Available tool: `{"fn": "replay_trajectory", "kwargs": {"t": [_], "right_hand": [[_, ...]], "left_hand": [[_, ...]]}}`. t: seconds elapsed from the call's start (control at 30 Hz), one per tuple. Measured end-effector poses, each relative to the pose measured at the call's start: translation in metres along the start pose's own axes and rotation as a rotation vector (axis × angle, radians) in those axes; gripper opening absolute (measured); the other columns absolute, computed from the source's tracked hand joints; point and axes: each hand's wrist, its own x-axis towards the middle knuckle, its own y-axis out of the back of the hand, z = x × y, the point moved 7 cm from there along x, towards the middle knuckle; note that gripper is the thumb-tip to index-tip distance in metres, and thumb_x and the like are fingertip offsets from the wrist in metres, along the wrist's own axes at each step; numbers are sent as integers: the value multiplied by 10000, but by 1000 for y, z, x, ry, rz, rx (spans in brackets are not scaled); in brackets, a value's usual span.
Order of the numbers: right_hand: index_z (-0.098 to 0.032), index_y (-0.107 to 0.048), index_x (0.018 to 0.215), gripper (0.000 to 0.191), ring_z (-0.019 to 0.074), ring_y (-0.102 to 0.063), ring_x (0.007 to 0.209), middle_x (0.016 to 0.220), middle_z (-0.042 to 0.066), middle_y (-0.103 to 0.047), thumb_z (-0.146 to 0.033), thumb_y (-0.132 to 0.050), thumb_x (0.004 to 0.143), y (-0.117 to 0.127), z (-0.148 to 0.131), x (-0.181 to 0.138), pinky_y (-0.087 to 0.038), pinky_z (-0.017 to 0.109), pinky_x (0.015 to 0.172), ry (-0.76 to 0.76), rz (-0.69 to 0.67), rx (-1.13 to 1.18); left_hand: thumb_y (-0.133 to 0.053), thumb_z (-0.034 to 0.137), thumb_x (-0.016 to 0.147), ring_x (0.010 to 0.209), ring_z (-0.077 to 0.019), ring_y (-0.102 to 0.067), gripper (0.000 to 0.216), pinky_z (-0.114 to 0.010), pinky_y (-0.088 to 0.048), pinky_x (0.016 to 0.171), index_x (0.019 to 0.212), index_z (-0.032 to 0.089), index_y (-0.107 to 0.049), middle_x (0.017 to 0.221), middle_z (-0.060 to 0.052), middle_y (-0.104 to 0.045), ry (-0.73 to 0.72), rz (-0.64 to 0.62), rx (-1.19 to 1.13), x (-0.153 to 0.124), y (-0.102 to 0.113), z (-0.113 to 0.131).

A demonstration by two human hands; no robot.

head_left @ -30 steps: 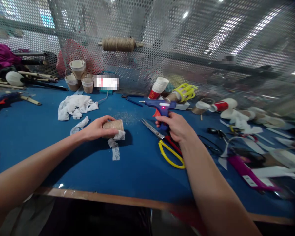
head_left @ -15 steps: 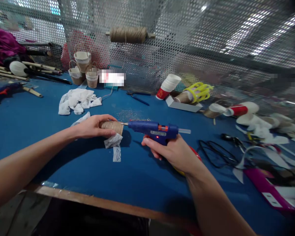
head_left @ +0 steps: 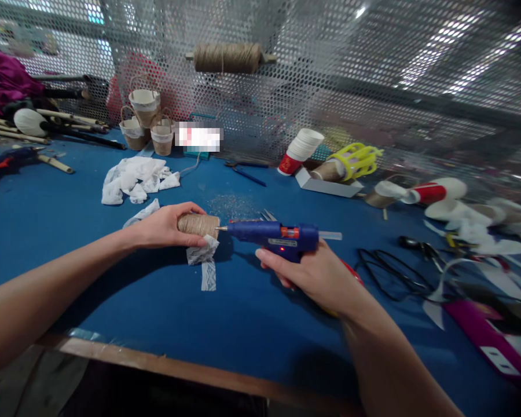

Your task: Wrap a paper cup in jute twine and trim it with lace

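Note:
My left hand (head_left: 162, 226) is wrapped round a small twine-covered cup (head_left: 200, 225) lying on its side just above the blue table (head_left: 226, 313). A strip of white lace (head_left: 205, 260) hangs from the cup down onto the table. My right hand (head_left: 312, 275) grips the handle of a blue hot glue gun (head_left: 275, 236), held level. Its nozzle tip points left and touches the cup's rim. A glue stick pokes out of the gun's back end.
A heap of white lace (head_left: 134, 176) lies behind my left hand. Small finished baskets (head_left: 145, 119) stand by the perforated metal screen, which carries a twine spool (head_left: 228, 57). Paper cups (head_left: 299, 150), black scissors (head_left: 395, 275), ribbons and a purple box (head_left: 486, 341) crowd the right. Another glue gun (head_left: 4, 162) lies far left.
My right hand lifted the glue gun off the table by the scissors, swung it to the left and brought its nozzle to the cup. My left hand kept hold of the cup.

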Motion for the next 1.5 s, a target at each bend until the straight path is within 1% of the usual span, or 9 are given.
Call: {"fn": "replay_trajectory", "kwargs": {"t": [0.13, 0.27, 0.43, 0.67, 0.87, 1.03, 1.23, 1.5], "right_hand": [[-204, -573, 572, 266, 104, -461, 348, 389, -38, -487, -427, -636, 702, 2, 4, -1, -405, 238, 386, -25, 6, -55], [-193, -568, 599, 280, 105, -474, 365, 394, -43, -475, -444, -612, 717, 3, 4, -3, -409, 225, 389, -43, -12, -102], [-187, -561, 640, 282, 108, -487, 382, 402, -49, -473, -453, -594, 731, 2, 3, -3, -421, 226, 415, -74, -29, -138], [-198, -530, 611, 258, 106, -472, 360, 399, -48, -475, -417, -587, 736, 2, 1, -2, -409, 233, 410, -47, 2, -171], [-198, -525, 613, 263, 105, -469, 368, 394, -52, -464, -422, -594, 732, 2, 5, -2, -400, 232, 409, -80, 14, -174], [-199, -515, 590, 271, 104, -475, 369, 400, -48, -472, -415, -599, 730, 0, 5, -2, -394, 230, 403, -68, -4, -163], [-201, -509, 601, 276, 101, -466, 363, 397, -54, -468, -432, -594, 727, 1, 4, -1, -406, 229, 414, -67, 7, -124], [-186, -508, 551, 364, 93, -471, 378, 405, -40, -483, -490, -585, 735, -2, 11, -1, -406, 231, 437, -97, -62, -129]], "left_hand": [[-679, 487, 621, 671, -156, -509, 514, -246, -398, 578, 1030, 197, -563, 818, -29, -579, 31, 0, 7, 2, 1, -2], [-659, 517, 628, 683, -144, -492, 532, -245, -399, 592, 1033, 189, -553, 826, -19, -555, 72, -17, 0, 2, 3, -3], [-657, 528, 625, 685, -135, -482, 556, -243, -402, 598, 1047, 186, -535, 823, -12, -546, 68, -44, 20, 2, 1, -1], [-660, 523, 633, 675, -126, -487, 564, -229, -401, 586, 1065, 186, -528, 817, -9, -552, 68, -52, 18, 1, 0, -1], [-661, 514, 636, 674, -127, -493, 557, -224, -402, 577, 1064, 182, -533, 820, -11, -557, 42, -50, 23, 2, -1, 0], [-662, 516, 630, 661, -124, -484, 555, -220, -394, 565, 1053, 178, -540, 801, -8, -556, 50, -38, 39, 1, 0, 0], [-671, 504, 624, 678, -127, -492, 556, -223, -407, 587, 1058, 186, -534, 805, -4, -557, 54, -55, 17, 1, -1, 1], [-667, 519, 625, 679, -125, -485, 572, -230, -407, 590, 1072, 191, -529, 821, -6, -551, 65, -54, 38, 1, -1, -2]]}}
